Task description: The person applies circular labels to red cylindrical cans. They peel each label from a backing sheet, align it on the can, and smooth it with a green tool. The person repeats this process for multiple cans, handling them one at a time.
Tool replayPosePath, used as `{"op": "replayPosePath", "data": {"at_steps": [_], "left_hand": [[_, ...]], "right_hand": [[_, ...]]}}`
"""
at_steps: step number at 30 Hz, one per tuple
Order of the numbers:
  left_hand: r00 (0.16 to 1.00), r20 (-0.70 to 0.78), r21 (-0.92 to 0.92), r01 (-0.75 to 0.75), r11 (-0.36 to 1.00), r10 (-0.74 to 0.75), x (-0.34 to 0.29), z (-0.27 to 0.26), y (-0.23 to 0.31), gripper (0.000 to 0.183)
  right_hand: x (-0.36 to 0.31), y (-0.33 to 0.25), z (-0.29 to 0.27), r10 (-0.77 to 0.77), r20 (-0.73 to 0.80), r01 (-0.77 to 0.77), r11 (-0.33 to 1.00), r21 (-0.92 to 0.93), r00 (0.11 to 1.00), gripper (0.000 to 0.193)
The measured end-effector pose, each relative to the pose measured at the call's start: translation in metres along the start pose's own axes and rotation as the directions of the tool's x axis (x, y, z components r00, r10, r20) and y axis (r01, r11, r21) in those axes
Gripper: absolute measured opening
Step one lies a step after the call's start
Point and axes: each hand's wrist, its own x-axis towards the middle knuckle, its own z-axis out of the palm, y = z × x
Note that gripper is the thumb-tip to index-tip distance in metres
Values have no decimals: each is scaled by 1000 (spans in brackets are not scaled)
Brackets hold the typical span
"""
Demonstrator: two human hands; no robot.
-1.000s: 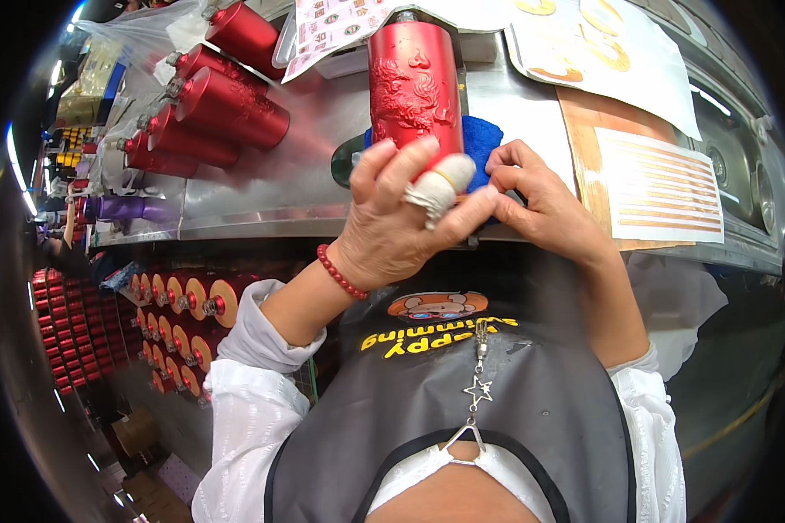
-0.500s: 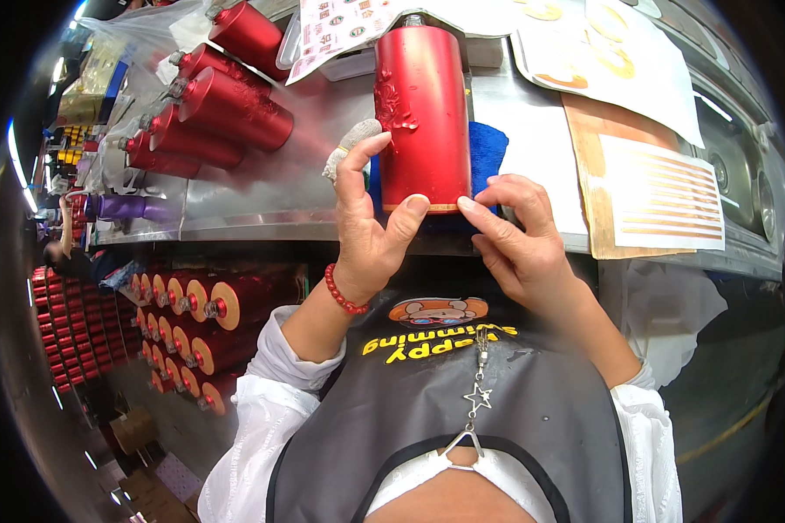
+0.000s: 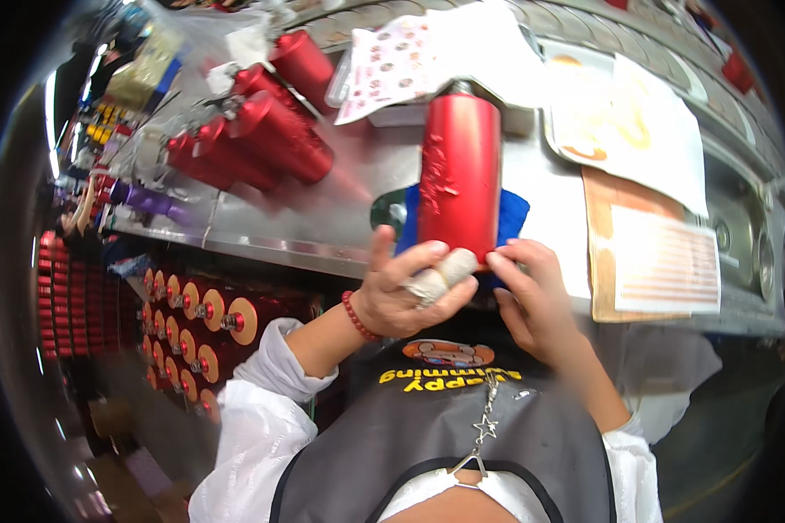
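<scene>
Blurred bench [image 3: 323, 218], red tumbler's [image 3: 459, 179] base hidden

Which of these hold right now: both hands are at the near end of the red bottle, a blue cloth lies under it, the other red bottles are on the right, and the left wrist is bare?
1. Both the left hand and the right hand touch the near end of the red bottle. True.
2. A blue cloth lies under that bottle. True.
3. The other red bottles lie to the right. False: they lie to the left.
4. The left wrist is bare. False: it wears a red bead bracelet.
</scene>
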Motion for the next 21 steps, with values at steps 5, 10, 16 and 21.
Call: {"op": "replayPosePath", "data": {"at_steps": [5, 10, 16, 21], "left_hand": [[981, 95, -80, -161, 984, 168, 23, 4, -7, 19], [989, 16, -267, 146, 953, -147, 22, 1, -3, 41], [855, 237, -106, 494, 863, -460, 12, -1, -2, 81], [839, 186, -275, 544, 793, -511, -4, 13, 6, 75]], "right_hand": [[-3, -5, -5, 320, -192, -247, 913, 326, 928, 46], [34, -34, -14, 569, -105, -463, 751, 471, 815, 19], [35, -25, 15, 567, -29, -512, 763, 395, 823, 17], [26, -21, 13, 542, -82, -479, 795, 371, 836, 22]]}}
